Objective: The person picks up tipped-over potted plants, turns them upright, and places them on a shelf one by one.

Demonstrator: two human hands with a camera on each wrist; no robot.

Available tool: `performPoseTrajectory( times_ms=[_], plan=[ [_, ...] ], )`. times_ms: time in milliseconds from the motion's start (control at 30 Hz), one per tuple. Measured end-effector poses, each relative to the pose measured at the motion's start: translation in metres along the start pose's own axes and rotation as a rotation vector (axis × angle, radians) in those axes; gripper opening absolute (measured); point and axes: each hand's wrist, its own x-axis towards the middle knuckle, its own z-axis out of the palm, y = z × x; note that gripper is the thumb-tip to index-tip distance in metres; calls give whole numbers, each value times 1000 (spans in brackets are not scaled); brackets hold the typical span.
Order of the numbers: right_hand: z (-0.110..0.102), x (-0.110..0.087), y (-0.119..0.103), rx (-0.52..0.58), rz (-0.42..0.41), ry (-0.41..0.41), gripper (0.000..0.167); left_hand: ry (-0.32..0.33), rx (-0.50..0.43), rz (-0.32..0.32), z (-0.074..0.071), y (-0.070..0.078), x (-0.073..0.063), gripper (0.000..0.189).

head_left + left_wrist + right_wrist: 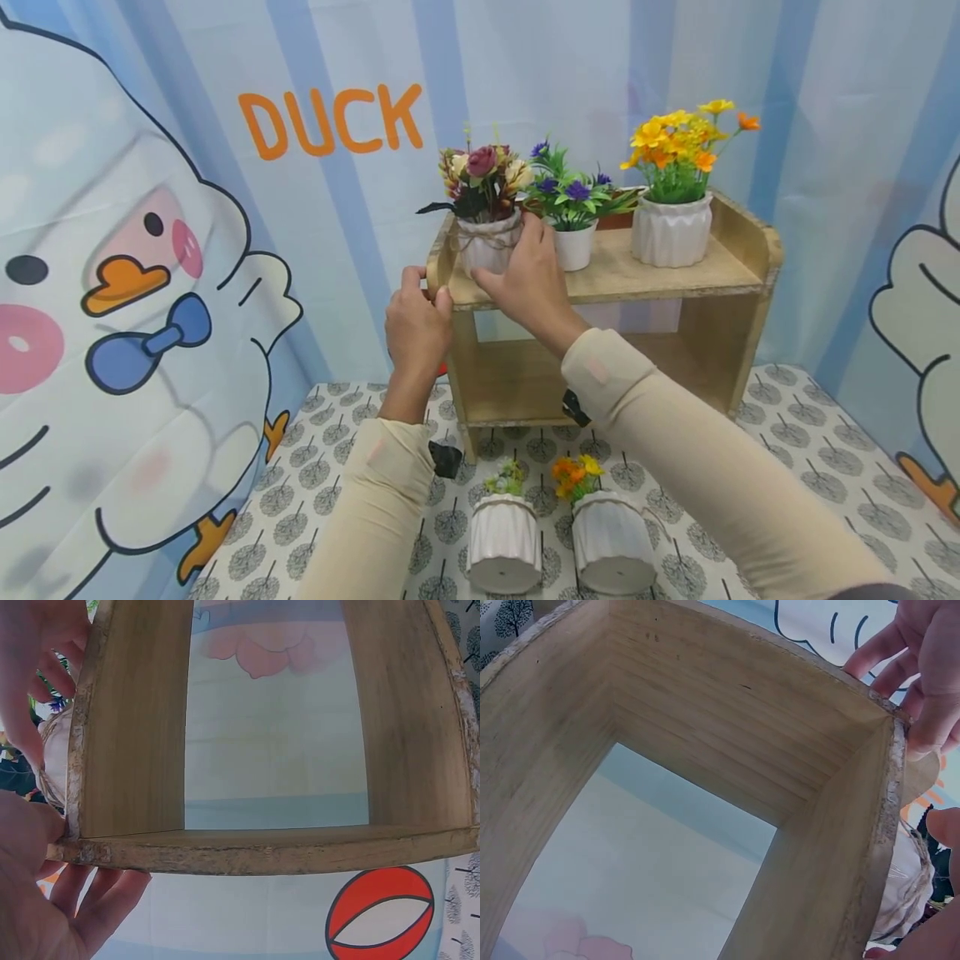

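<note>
My left hand [418, 329] grips the upper left corner of a wooden shelf [517, 292], its fingers along the outer side and its thumb at the front edge. On the shelf's top board, at the left end, stands a white flowerpot [477, 247] with mauve and cream artificial flowers and a twine bow. My right hand [536, 279] holds this pot from the right, thumb low at the front and fingers by the rim. In the right wrist view, the pot [904, 892] shows beyond the shelf's edge, and my left hand [930, 682] clasps the corner.
Beside the held pot stands a small white pot of purple flowers [576, 246]; farther right is a ribbed pot of yellow flowers [671, 233]. Two more white pots, one with pale blooms [505, 542] and one with orange blooms [613, 542], lie tipped on the tree-patterned cloth [322, 475].
</note>
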Motion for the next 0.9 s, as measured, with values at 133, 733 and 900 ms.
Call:
performPoseTrajectory(
  times_ms=[133, 733, 900],
  plan=[
    [-5, -4, -1, -3, -14, -10, 95, 0, -2, 2, 0, -1, 0, 30],
    [-27, -27, -2, 10, -70, -21, 91, -11, -7, 3, -1, -1, 0, 30],
    [-33, -33, 1, 2, -80, -19, 92, -8, -10, 13, -1, 0, 0, 30]
  ],
)
